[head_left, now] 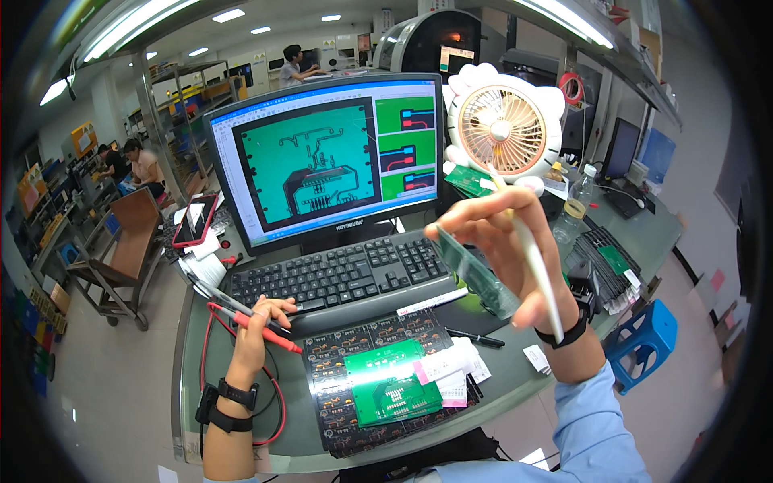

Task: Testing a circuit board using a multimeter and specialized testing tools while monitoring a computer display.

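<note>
My left hand is closed around a red test probe, whose tip points right toward the boards. A dark grey probe passes through the same hand. Raised at the right, my right hand grips a small green circuit board by its edges, tilted nearly edge-on. A white, slender stick-like tool is tucked between that hand's fingers. On the table below, a green circuit board lies on a dark printed panel, with paper slips over its right side.
Behind my hands stand a keyboard and a monitor displaying a board layout. A white fan, a plastic bottle and a black pen are nearby. The red probe cable loops at left. A blue stool stands right.
</note>
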`<state>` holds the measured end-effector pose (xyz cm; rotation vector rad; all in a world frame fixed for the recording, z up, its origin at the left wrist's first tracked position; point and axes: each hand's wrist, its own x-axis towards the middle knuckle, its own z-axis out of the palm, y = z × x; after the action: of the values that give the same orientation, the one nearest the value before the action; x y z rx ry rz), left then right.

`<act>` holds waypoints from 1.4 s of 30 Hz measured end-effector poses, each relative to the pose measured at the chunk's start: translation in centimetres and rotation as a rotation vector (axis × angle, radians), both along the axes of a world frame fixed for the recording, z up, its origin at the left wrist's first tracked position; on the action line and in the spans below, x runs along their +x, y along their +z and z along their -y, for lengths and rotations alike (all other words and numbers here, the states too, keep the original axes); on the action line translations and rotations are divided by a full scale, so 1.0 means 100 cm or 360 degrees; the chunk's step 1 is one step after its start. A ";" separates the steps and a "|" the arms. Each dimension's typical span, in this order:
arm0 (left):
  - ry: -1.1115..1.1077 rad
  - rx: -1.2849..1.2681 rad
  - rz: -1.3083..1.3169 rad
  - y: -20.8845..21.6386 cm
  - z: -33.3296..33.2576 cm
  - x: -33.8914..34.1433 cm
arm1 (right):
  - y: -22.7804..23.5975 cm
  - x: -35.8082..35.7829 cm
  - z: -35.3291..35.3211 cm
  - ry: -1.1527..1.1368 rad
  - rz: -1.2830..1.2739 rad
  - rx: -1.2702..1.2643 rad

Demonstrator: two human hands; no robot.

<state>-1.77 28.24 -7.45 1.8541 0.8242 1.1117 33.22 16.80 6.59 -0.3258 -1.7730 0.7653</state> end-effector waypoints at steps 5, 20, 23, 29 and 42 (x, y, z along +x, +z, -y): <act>-0.0055 -0.0023 0.0324 0.004 0.002 -0.005 | 0.011 -0.068 0.019 -0.0233 0.1270 0.0184; -0.1502 0.0197 0.0154 0.074 0.081 0.037 | -0.038 -0.002 0.032 -0.0400 0.1439 0.0190; -0.1699 0.0442 -0.0191 0.077 0.087 0.046 | -0.038 -0.002 0.036 -0.0414 0.1410 0.0231; -0.1331 0.0755 -0.0327 0.080 0.110 0.050 | -0.031 0.000 0.042 -0.0277 0.1375 0.0159; -0.1190 0.1053 -0.0148 0.070 0.112 0.055 | -0.043 -0.036 0.034 -0.0156 0.0905 0.0018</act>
<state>3.69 17.07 -0.45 2.4541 -0.2667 0.8447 29.64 13.37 2.27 -0.6678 -2.2688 0.6273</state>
